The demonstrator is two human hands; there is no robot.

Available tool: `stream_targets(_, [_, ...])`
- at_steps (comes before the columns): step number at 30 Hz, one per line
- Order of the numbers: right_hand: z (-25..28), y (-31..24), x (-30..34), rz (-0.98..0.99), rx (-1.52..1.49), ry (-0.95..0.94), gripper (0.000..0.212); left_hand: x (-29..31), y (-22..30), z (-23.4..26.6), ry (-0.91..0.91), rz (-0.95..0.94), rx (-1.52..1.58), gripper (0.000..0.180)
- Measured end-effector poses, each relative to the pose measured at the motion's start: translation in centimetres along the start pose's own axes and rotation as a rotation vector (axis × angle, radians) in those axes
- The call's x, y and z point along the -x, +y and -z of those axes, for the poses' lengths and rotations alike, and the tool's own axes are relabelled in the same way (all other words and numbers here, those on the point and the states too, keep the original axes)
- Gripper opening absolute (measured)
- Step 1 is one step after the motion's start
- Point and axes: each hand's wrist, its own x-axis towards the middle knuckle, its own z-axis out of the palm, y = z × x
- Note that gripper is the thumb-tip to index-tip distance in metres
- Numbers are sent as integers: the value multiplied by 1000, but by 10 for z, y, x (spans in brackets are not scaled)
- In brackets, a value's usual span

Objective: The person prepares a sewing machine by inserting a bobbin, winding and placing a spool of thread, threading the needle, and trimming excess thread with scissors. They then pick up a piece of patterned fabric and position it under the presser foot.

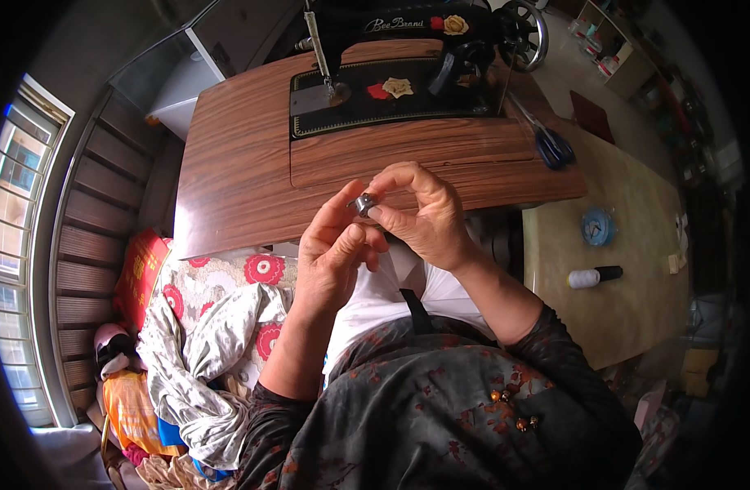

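Observation:
Just in front of the sewing table's near edge, my two hands meet around a small, shiny metal bobbin case (363, 204). My right hand (430, 219) pinches it between thumb and index finger. The index fingertip of my left hand (336, 249) touches its left side. Below that, my left thumb bends in against the curled fingers, and whatever lies between them is too small to make out. Beyond my hands stands a black sewing machine (391, 69) with rose decorations, its needle bar over the metal plate at the left.
Dark-handled scissors (553, 149) lie at the right end of the wooden tabletop (236, 139). On the pale table to the right are a blue round container (597, 226) and a white thread spool (585, 278). Crumpled cloth (203, 384) is heaped at my left, near a barred window.

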Motion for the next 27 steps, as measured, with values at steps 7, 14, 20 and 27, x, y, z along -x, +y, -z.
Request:
stream_targets(7, [0,-1,5,-104,-37,-20,21,3,1,8,162,113,-112,11])
stream_targets(14, [-1,0,11,-366,-533,-69,22,2,17,18,174,-192,-403,7])
stream_targets(20, [2,8,9,-454,-778,-10,23,-7,25,26,253,-247,-468,11])
stream_targets(27, [-1,11,11,-386,-644,100,23,-6,-5,2,208,-68,-347,9])
